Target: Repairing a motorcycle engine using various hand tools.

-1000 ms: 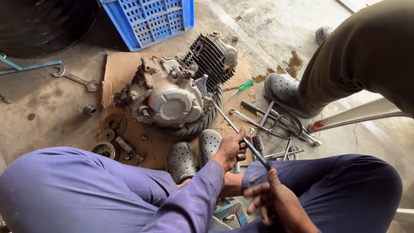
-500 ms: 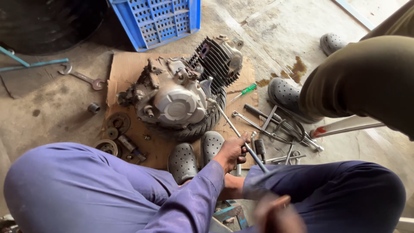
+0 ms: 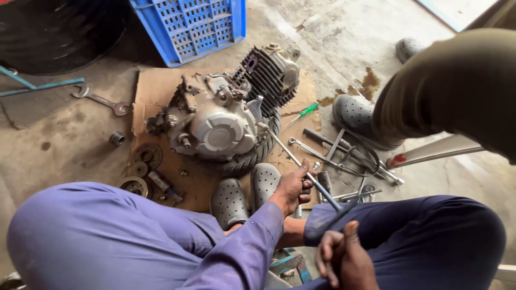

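A grey motorcycle engine [image 3: 223,126] with a finned cylinder rests on a small tyre on cardboard [image 3: 156,88]. A long metal rod tool [image 3: 285,152] runs from the engine's right side back toward me. My left hand [image 3: 293,187] reaches across my knees and grips this rod near its middle. My right hand [image 3: 344,260], low between my legs, is closed around a dark, blurred handle [image 3: 336,221] at the rod's near end. My grey perforated clogs [image 3: 244,196] sit just below the engine.
A blue plastic crate [image 3: 196,24] stands behind the engine, with a black tyre [image 3: 59,32] at the top left. A spanner [image 3: 102,101] and gears [image 3: 141,161] lie left. Loose tools [image 3: 344,153] and a green screwdriver [image 3: 306,111] lie right, beside another person's olive-trousered leg [image 3: 457,91].
My right hand dropped to the frame's bottom edge in a blur, then rose again onto the dark handle. My left hand kept its grip on the rod.
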